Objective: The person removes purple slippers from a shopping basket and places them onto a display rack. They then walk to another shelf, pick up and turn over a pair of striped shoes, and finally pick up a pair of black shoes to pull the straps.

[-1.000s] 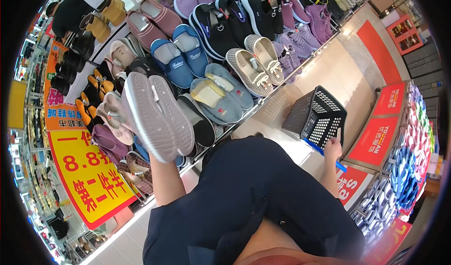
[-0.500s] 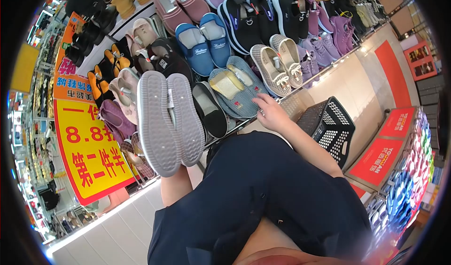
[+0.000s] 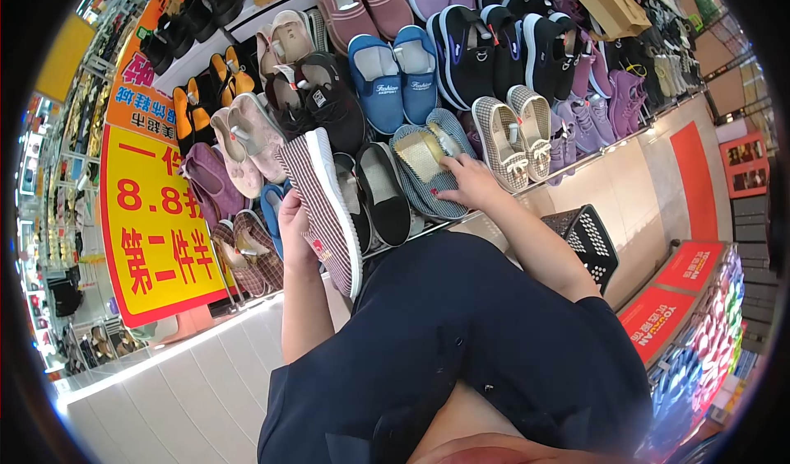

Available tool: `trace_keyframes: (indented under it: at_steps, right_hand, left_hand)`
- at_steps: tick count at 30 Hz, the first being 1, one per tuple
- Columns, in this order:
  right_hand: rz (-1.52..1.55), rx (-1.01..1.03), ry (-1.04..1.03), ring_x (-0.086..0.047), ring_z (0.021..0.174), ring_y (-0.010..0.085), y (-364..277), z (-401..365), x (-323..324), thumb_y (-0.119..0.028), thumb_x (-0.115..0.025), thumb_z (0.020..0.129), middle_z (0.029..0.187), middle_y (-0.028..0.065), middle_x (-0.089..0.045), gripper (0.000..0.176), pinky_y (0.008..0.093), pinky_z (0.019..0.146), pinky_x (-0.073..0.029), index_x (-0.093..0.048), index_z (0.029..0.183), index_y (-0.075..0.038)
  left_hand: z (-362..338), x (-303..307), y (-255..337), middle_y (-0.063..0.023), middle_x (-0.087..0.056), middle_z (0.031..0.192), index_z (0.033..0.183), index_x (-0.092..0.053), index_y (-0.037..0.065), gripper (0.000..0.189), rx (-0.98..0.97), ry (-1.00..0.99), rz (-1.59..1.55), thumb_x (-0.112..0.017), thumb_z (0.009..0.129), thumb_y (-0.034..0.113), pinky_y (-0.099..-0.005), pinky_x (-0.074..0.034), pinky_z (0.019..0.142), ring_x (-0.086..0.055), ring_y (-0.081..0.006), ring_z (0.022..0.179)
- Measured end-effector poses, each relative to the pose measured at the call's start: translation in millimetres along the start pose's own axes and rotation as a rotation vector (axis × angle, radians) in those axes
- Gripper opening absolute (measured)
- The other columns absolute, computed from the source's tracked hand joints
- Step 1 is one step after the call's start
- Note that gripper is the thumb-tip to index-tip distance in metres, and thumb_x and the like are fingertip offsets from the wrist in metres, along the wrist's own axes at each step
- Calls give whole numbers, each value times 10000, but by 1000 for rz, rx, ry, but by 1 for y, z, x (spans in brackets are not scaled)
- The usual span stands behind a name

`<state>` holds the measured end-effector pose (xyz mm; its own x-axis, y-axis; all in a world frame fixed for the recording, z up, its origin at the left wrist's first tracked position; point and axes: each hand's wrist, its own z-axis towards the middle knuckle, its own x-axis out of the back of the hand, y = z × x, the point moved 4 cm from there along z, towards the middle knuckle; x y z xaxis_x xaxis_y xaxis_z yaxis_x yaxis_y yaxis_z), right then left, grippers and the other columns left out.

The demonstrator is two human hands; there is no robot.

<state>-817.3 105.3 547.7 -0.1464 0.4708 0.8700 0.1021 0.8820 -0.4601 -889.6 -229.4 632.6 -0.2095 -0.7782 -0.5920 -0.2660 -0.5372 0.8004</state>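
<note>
My left hand (image 3: 295,227) is closed around a pair of striped shoes (image 3: 317,205), held on edge with the white sole rim toward the right. Some of its fingers are hidden behind the shoes. Over the blue checked slippers (image 3: 424,180) with gold insoles is my right hand (image 3: 471,182), its fingers spread and the fingertips touching the slippers. Black slip-on shoes (image 3: 385,200) lie between the striped pair and the slippers. To the right of my right hand sit beige checked shoes with bows (image 3: 499,147).
Behind are blue shoes (image 3: 377,89) and black sneakers (image 3: 465,60) on the sloping rack. A black basket (image 3: 588,246) stands at the right. A yellow sign (image 3: 152,225) stands left, and a cardboard piece (image 3: 605,3) lies at the top.
The shoes in my left hand have turned from soles showing to their striped side. My right hand has come down onto the checked slippers. The view has shifted, so the rack appears further right.
</note>
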Motion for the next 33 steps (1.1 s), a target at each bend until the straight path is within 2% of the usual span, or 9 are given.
trace_keyframes:
  at_steps: [12,17,20,21,22,24,30,31,33]
  right_hand:
    - [-59,62,119,-580,1123,344,-10,-1,0,-443,-797,770,1172,122,-580,650,462,983,-421,-549,1279,-122]
    - [-156,110,244,-511,1176,408,-24,-13,0,-372,-794,792,1266,223,-502,667,474,1018,-411,-527,1311,-50]
    - [56,276,302,-484,1225,432,-54,-17,24,-363,-785,807,1326,244,-468,693,489,1054,-394,-491,1350,-49]
    - [308,313,170,-467,1299,379,-54,-10,23,-335,-733,880,1447,229,-403,750,446,1070,-408,-362,1485,-91]
    - [636,259,53,-458,1318,371,-63,-9,32,-390,-729,882,1472,233,-381,834,448,1076,-402,-281,1516,-88]
    - [1289,130,-188,-439,1356,355,-102,-16,64,-500,-722,884,1521,240,-336,1010,452,1088,-391,-119,1578,-81]
    - [1316,271,-216,-423,1383,344,-136,-34,85,-621,-654,870,1607,187,-208,1149,503,1041,-456,139,1581,-189]
    - [1420,176,-150,-473,1346,315,-127,-36,72,-579,-681,877,1566,164,-323,1046,490,1043,-465,-58,1595,-143]
    - [1610,11,-189,-491,1321,282,-105,-34,48,-540,-698,877,1538,112,-356,1011,469,1032,-477,-71,1580,-170]
  left_hand:
    - [12,-2,5,-21,-653,924,1023,-634,5,229,-39,-5,360,-526,847,-92,-216,-475,702,-597,-77,783]
    - [30,18,-11,-65,-691,1024,1074,-638,-13,284,-28,-119,113,-529,838,-127,-252,-527,763,-651,-106,880]
    - [21,9,-24,-155,-655,1232,1319,-565,-2,376,206,26,-325,-599,967,125,-341,-589,861,-677,-231,1036]
    - [14,-1,-32,-165,-641,1270,1376,-535,3,435,230,114,-470,-593,998,210,-359,-590,900,-674,-269,1065]
    - [-10,-65,14,-156,-607,1338,1409,-505,9,483,-19,-40,-389,-596,996,241,-369,-566,949,-647,-271,1133]
    - [-9,-71,9,-159,-588,1363,1421,-493,14,490,139,-29,-506,-583,1001,250,-387,-555,969,-626,-275,1171]
    - [20,-43,-50,-183,-673,1213,1339,-565,12,378,630,-102,-643,-532,1019,209,-402,-594,893,-698,-302,1038]
    - [17,-66,-29,-165,-717,1100,1230,-621,1,301,596,-77,-439,-578,990,179,-378,-614,836,-727,-265,945]
    - [27,-85,-33,-80,-714,987,1080,-674,-8,210,400,-346,139,-626,889,66,-283,-566,729,-692,-149,843]
